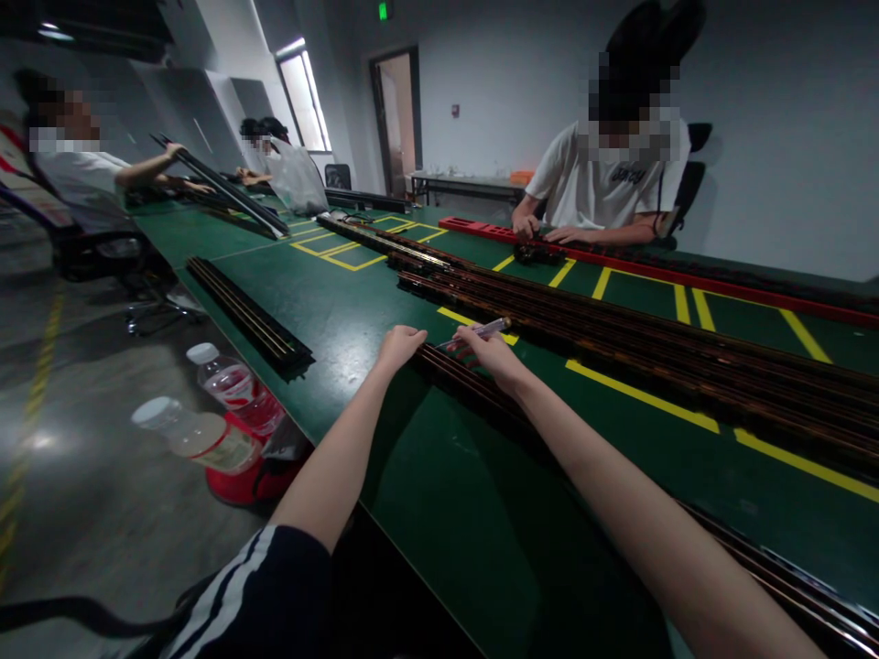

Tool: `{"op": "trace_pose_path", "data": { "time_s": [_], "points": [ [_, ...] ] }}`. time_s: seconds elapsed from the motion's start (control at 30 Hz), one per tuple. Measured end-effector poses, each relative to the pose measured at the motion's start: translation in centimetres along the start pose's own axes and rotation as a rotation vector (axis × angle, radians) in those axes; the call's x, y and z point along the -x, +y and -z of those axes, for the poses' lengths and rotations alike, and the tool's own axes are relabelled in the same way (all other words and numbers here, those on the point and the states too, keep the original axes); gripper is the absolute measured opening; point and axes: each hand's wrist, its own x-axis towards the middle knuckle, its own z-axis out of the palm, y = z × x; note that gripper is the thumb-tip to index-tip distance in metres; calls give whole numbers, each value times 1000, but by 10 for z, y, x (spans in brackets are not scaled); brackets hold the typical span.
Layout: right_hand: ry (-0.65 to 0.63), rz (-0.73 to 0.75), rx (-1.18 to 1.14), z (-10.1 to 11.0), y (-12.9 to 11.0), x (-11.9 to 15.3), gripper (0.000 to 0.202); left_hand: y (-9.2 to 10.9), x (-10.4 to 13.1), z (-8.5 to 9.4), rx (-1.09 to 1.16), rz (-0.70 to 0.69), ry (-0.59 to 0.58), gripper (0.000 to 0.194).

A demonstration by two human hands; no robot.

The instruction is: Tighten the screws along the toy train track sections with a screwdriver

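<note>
Left hand (404, 348) pinched on 1 strip's (471, 383) end, right hand (489, 351) closed round 1 tool (494, 327). Likely working that end; next move wants steady left grip.

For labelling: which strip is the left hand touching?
The near strip, its far end at the left hand; the stack lies beyond, the table-edge strips farther left.

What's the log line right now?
left hand: at end of dark strip | right hand: holding slim tool near strip | beyond: strip bundle
</note>
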Motion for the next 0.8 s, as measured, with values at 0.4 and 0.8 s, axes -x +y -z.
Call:
{"op": "trace_pose_path", "data": {
  "time_s": [0.4,0.8],
  "points": [
    [-21,49,24,2,2,-3,19,-6,-8,-3,-9,94,103,27],
    [-60,57,-56,16,14,0,18,-5,-8,2,-111,59,164,33]
  ]
}}
